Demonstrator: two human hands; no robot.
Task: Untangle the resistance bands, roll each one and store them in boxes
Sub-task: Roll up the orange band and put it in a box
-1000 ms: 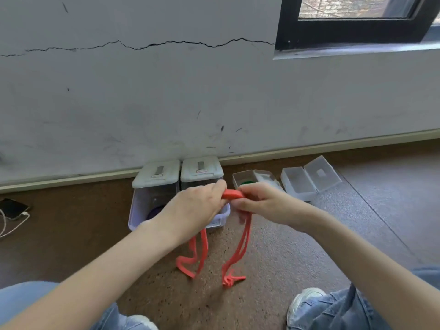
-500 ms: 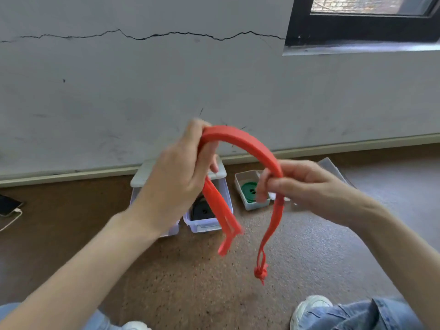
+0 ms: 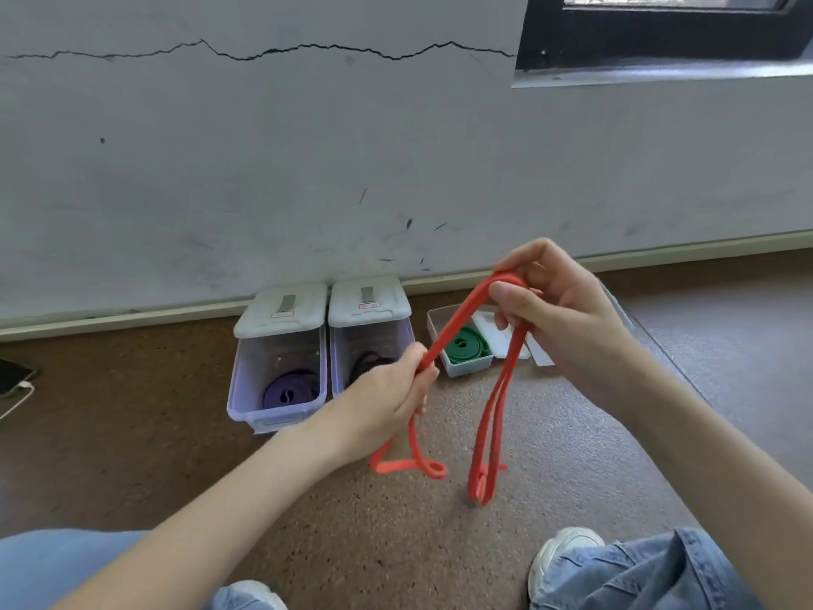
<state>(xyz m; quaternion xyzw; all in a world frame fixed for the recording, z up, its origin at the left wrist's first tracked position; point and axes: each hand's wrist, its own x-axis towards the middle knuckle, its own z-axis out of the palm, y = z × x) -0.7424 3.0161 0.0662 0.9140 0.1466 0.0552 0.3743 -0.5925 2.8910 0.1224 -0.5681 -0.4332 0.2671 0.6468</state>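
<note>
A red resistance band stretches between both hands above the floor. My right hand pinches its top bend, and a doubled strand hangs from there to the floor. My left hand grips the band lower down, with a twisted loop trailing on the floor below it. Against the wall stand two clear boxes with lids tipped back: the left box holds a rolled purple band, the right box a black band. A small open box holds a rolled green band.
A grey cracked wall and a skirting board run behind the boxes. A phone with a white cable lies at the far left. My jeans-clad knees and white shoes fill the bottom edge. The floor is brown speckled.
The arch of band held high between both hands has come down. My left hand slid lower along the band, my right hand now holds the top bend, and the loose ends reach the floor.
</note>
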